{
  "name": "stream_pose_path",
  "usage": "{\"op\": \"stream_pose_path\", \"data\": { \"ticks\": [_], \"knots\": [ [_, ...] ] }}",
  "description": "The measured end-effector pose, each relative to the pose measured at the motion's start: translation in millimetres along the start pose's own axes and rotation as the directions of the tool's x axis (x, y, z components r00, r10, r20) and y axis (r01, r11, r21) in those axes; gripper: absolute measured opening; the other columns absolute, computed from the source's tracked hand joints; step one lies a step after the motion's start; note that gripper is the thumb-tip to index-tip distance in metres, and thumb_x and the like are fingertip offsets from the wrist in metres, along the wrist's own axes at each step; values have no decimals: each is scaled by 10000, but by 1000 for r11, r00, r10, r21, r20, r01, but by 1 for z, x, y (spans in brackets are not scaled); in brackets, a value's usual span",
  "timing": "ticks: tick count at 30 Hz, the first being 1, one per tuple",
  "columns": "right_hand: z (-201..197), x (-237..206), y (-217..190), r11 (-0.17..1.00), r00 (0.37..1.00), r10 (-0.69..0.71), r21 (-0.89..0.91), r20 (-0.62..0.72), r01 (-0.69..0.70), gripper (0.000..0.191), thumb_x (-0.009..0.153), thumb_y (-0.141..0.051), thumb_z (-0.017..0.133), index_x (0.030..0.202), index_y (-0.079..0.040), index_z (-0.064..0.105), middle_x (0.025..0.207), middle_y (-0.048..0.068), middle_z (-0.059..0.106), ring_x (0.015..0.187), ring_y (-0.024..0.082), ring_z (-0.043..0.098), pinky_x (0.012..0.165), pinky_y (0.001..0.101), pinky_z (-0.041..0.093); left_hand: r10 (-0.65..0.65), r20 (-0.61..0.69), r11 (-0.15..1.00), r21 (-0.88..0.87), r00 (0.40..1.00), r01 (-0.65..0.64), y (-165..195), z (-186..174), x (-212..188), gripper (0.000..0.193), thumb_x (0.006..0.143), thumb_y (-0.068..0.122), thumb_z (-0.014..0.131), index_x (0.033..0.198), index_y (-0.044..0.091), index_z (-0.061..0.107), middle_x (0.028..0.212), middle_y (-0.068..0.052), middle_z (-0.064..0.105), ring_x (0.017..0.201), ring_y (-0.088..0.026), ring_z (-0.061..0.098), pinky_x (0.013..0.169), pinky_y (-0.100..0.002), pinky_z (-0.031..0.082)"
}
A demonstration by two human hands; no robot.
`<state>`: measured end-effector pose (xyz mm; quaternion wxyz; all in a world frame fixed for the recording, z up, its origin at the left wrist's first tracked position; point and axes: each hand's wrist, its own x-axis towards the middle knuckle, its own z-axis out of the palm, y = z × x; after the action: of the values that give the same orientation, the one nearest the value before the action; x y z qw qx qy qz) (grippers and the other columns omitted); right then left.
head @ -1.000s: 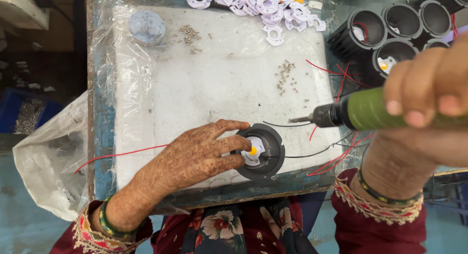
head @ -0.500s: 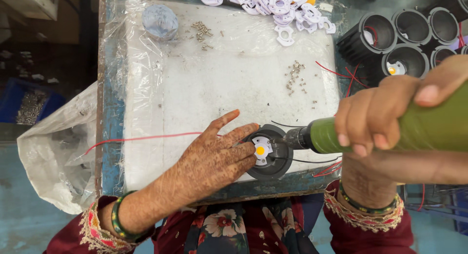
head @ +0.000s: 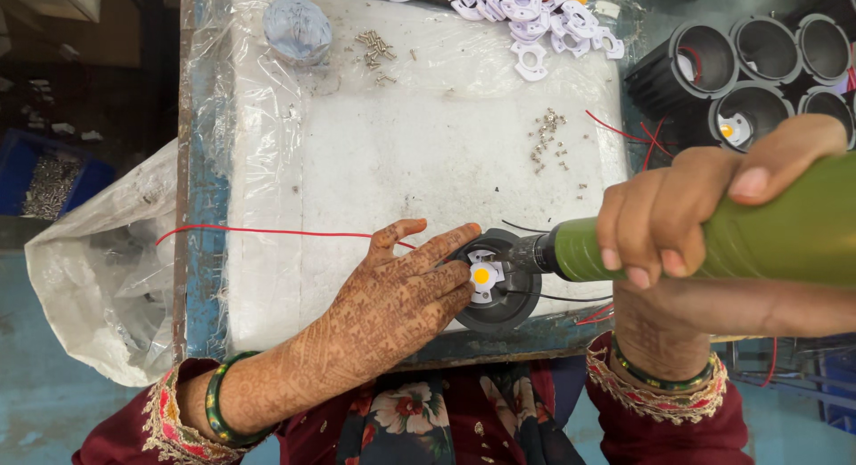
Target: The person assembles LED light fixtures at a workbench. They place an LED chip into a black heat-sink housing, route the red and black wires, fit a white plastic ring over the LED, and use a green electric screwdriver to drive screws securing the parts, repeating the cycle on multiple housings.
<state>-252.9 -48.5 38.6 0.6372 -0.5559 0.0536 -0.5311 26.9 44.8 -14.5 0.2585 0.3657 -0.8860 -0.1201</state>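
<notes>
My left hand lies flat on the white work surface, its fingers pressing the rim of a round black lamp housing. Inside the housing sits a white holder with a small yellow chip. My right hand grips a green electric screwdriver, held almost level, its dark tip resting at the housing's right side beside the holder. A red wire runs left from the housing across the surface, and thin black wires trail to the right.
Several black housings stand at the upper right. A heap of white plastic holders lies at the top. Small screws are scattered mid-surface and near a round clear lid. A plastic bag hangs off the left edge.
The screwdriver has come left and down until its tip meets the housing. My left hand has stayed on the housing, its fingers now spread over the rim.
</notes>
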Motion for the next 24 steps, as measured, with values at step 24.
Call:
{"op": "stream_pose_path", "data": {
  "ticks": [24],
  "knots": [
    [10, 0, 11, 998, 998, 57, -31, 9, -57, 757, 835, -744, 517, 1115, -42, 466, 787, 194, 590, 635, 273, 541, 635, 531, 482, 12, 31, 999, 31, 999, -13, -1, 0, 3, 131, 818, 165, 674, 918, 111, 738, 986, -8, 656, 1424, -207, 454, 1113, -629, 341]
  ]
}}
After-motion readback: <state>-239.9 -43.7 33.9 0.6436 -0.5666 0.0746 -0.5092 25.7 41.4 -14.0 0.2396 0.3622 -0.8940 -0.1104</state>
